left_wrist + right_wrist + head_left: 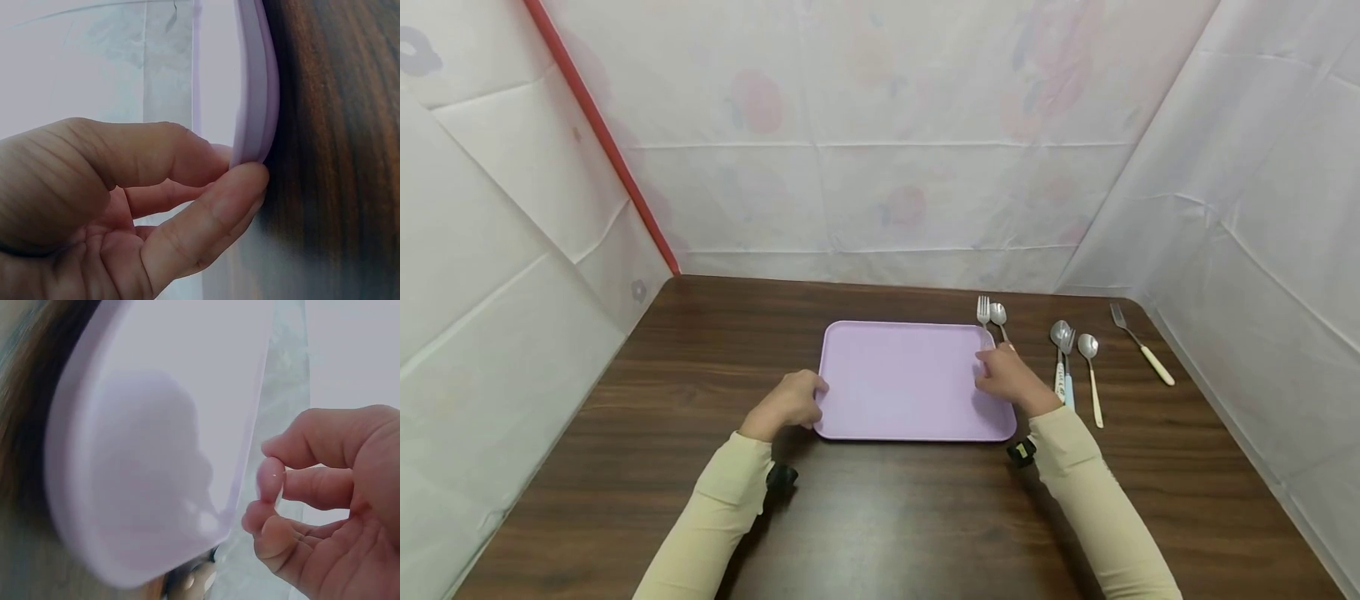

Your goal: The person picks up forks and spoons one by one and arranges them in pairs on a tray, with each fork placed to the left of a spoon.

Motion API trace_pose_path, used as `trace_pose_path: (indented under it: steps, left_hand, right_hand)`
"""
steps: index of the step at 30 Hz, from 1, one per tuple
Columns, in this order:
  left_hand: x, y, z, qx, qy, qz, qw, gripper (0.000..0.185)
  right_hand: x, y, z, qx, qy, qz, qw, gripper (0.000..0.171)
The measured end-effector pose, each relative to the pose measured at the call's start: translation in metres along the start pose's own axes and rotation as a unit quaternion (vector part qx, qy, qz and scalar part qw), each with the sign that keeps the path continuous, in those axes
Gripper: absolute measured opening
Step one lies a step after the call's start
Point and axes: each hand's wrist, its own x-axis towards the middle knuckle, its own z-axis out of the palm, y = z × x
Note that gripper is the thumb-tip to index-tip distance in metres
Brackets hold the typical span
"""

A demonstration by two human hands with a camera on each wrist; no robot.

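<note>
Under the left hand [788, 402], the near-left corner of the lilac tray [895, 379] is gripped: left wrist view shows the thumb [206, 219] pressed under the rounded rim [256, 94] and fingers curled over the top, so this hand grasps the tray edge. The tray lies flat on the dark wood table [880, 517], between both hands, with nothing on it.

Handling, as a judgement: thin moulded plastic, likely light and fairly stiff, maybe a little flex if lifted from one corner only. Surface looks smooth and matte, so it could slide on the wood; the raised rim gives a decent lip to hook fingers on. Best hold looks like both short edges, thumbs below or on the rim, fingers over it.

Right of that, the right hand [1011, 379] sits at the tray's right edge. Right wrist view shows fingertips [272, 478] bunched loosely just beside the rim [244, 487], a small gap visible, holding nothing; whether it touches the tray I cannot tell from the head view.

Just beyond the right hand, a fork [982, 312] and spoon [998, 317] lie side by side, partly hidden by the fingers. Further right: a spoon and fork pair [1063, 358] overlapping, a lone spoon [1091, 375], then a white-handled fork [1142, 346] well apart, near the table's right corner.
</note>
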Motion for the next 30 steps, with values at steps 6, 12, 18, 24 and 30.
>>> trace_pose_path:
  steps: [6,12,18,24,30]
  left_hand:
    - [0.001,-0.001,0.000,0.002,-0.006,0.004,1.0000,0.051]
    - [0.000,-0.001,-0.002,-0.001,-0.013,0.001,0.9999,0.053]
    - [0.001,-0.001,-0.003,0.005,-0.014,0.002,0.9999,0.053]
    - [0.001,-0.001,-0.003,0.006,-0.014,0.004,0.9999,0.054]
    - [0.001,-0.001,-0.003,0.006,-0.014,0.002,0.9999,0.055]
  right_hand:
    - [0.001,-0.015,0.004,-0.008,-0.022,-0.016,1.000,0.015]
    - [0.003,-0.025,0.014,0.001,-0.035,-0.037,0.999,0.020]
    - [0.005,-0.040,0.018,0.019,-0.068,-0.032,0.997,0.020]
    - [0.009,-0.055,0.021,0.018,-0.081,-0.038,0.996,0.020]
    - [0.015,-0.070,0.027,0.009,-0.102,-0.050,0.993,0.022]
